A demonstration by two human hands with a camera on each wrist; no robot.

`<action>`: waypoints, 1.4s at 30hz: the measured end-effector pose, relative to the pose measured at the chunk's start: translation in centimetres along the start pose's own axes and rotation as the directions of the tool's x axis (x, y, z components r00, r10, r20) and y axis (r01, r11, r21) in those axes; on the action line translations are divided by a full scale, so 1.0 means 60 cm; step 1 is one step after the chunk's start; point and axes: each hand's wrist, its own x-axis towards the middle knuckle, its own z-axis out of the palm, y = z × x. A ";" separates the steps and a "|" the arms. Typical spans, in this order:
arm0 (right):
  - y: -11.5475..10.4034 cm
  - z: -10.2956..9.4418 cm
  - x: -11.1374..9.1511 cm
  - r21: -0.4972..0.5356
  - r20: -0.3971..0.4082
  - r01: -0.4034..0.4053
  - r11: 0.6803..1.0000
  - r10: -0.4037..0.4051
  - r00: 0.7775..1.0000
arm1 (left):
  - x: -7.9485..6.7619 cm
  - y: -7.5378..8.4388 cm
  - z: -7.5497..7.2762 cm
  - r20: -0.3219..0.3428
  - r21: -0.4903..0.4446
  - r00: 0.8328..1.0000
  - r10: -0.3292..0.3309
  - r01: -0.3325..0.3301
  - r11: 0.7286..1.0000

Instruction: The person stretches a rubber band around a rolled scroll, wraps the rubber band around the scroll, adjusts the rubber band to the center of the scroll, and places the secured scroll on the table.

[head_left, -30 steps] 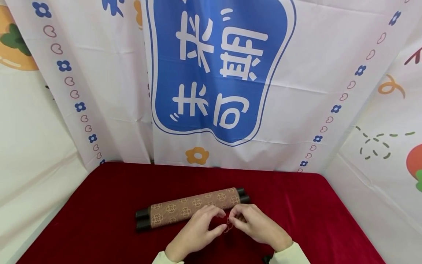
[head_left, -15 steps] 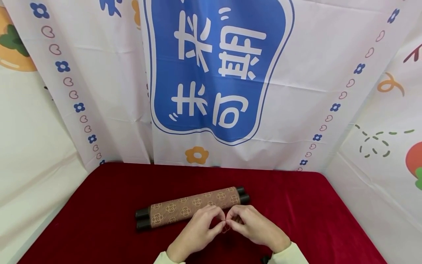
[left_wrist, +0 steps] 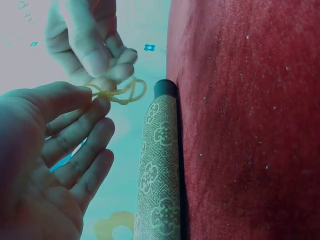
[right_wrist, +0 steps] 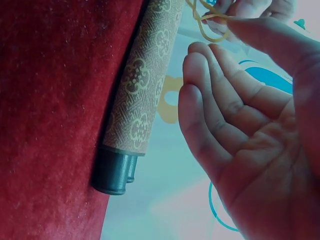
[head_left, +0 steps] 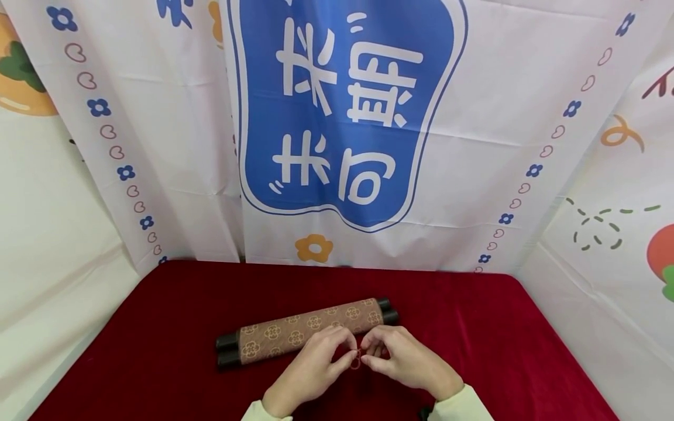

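Note:
A thin looped band (head_left: 356,358), like a rubber band, is between my two hands above the table; it looks reddish in the head view and yellow in the wrist views. My left hand (head_left: 315,363) pinches the band (left_wrist: 120,95) between thumb and index finger. My right hand (head_left: 405,359) is close beside it, fingers loosely bent, thumb and index tips apart. In the right wrist view the thumb tip of my right hand (right_wrist: 250,120) meets the band (right_wrist: 200,22). Behind the hands lies a brown patterned scroll (head_left: 310,327) with black rod ends, untouched.
A red velvet cloth covers the table (head_left: 474,327). Near its front edge, by the right sleeve (head_left: 460,404), a small black object (head_left: 424,414) is partly visible. A printed white curtain (head_left: 463,193) hangs behind the table, with more fabric at both sides.
The fingertips of both hands came together at the band, then parted slightly. The right thumb and index finger have spread a little. The scroll stays in place.

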 end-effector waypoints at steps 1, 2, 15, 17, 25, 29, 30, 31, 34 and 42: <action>0.000 0.001 0.001 -0.002 0.003 0.004 1.000 -0.004 1.000 | 0.000 0.000 0.000 -0.002 0.004 1.000 0.009 -0.009 1.000; -0.001 0.001 0.001 -0.009 0.004 0.007 1.000 -0.007 1.000 | 0.000 0.000 0.000 -0.004 0.009 1.000 0.017 -0.017 1.000; 0.002 -0.004 0.001 -0.050 -0.020 0.011 0.999 -0.012 1.000 | -0.003 -0.006 -0.016 -0.001 -0.020 1.000 -0.020 0.020 1.000; 0.004 -0.010 0.000 -0.037 -0.031 -0.018 0.999 0.017 0.999 | -0.004 -0.010 -0.023 -0.006 -0.034 0.999 -0.046 0.046 0.998; 0.012 -0.036 -0.010 -0.015 -0.066 -0.066 0.998 0.065 0.996 | -0.008 -0.025 -0.050 -0.035 -0.091 0.993 -0.110 0.107 0.990; 0.015 -0.048 -0.015 -0.019 -0.085 -0.089 0.996 0.087 0.993 | -0.010 -0.031 -0.061 -0.044 -0.100 0.989 -0.141 0.136 0.986; 0.016 -0.051 -0.017 -0.018 -0.090 -0.095 0.995 0.093 0.992 | -0.011 -0.033 -0.064 -0.046 -0.101 0.988 -0.150 0.145 0.984; 0.017 -0.053 -0.018 -0.018 -0.095 -0.101 0.995 0.099 0.991 | -0.012 -0.033 -0.066 -0.047 -0.101 0.986 -0.158 0.153 0.983; 0.018 -0.055 -0.021 -0.014 -0.095 -0.111 0.994 0.109 0.989 | -0.013 -0.033 -0.069 -0.041 -0.098 0.985 -0.165 0.161 0.982; 0.009 -0.047 -0.014 -0.031 -0.086 -0.085 0.996 0.082 0.993 | -0.008 -0.020 -0.058 -0.015 -0.084 0.993 -0.116 0.115 0.990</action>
